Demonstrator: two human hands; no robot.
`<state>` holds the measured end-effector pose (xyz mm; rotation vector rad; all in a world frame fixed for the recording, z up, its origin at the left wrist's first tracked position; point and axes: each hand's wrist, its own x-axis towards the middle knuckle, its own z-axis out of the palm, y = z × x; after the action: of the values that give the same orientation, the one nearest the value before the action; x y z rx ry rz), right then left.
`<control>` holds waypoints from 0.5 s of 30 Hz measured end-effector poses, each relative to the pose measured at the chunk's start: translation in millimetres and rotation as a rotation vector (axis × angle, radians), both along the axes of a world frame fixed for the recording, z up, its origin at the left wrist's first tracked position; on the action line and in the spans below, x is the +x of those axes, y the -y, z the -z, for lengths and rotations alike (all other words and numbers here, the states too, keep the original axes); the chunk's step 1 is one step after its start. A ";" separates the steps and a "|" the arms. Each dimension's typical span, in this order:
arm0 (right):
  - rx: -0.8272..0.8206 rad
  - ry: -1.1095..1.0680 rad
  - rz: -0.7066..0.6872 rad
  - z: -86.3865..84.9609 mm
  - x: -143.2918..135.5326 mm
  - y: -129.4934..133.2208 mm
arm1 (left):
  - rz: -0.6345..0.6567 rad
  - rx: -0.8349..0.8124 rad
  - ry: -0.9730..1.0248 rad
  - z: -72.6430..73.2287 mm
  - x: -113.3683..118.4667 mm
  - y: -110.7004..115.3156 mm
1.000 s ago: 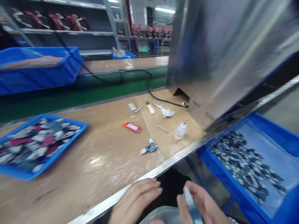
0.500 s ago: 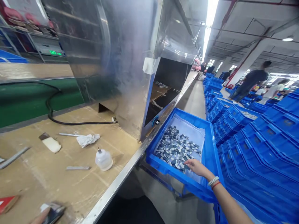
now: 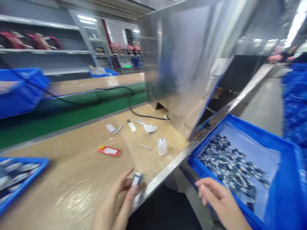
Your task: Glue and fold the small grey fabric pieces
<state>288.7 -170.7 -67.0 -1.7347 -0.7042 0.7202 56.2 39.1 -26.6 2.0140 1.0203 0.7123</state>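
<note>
Pinches a blue-and-white piece [image 3: 137,179] between thumb and fingers of the left hand [image 3: 117,198], at the counter's [image 3: 72,179] near edge. Holds the right hand [image 3: 217,198], fingers half curled, by the near rim of the tray [image 3: 285,179]; cannot tell its grip as empty or full. Includes a bottle [image 3: 162,147] beside the same counter edge.

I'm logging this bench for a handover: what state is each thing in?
Small piece, held in the left hand
Right hand, fingers loosely bent, grip unclear
Right bin, open, partly filled
Left tray, open, loaded
Bottle, upright
Red packet, lying flat
White wad, crumpled
</note>
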 end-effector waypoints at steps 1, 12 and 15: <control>0.057 -0.116 -0.174 -5.0 -23.8 -18.8 | -0.027 -0.090 0.082 -5.0 -3.1 11.1; 0.237 -0.271 -0.552 -34.7 -165.8 -172.3 | -0.201 0.267 0.176 -17.1 -93.7 17.9; 0.237 0.046 -0.602 -24.0 -156.3 -190.5 | -0.292 0.416 -0.099 -38.3 -146.9 -31.7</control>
<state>132.4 19.9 -43.0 -1.3255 -1.3151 0.9565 -90.7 70.9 11.7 2.2935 1.3283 1.0601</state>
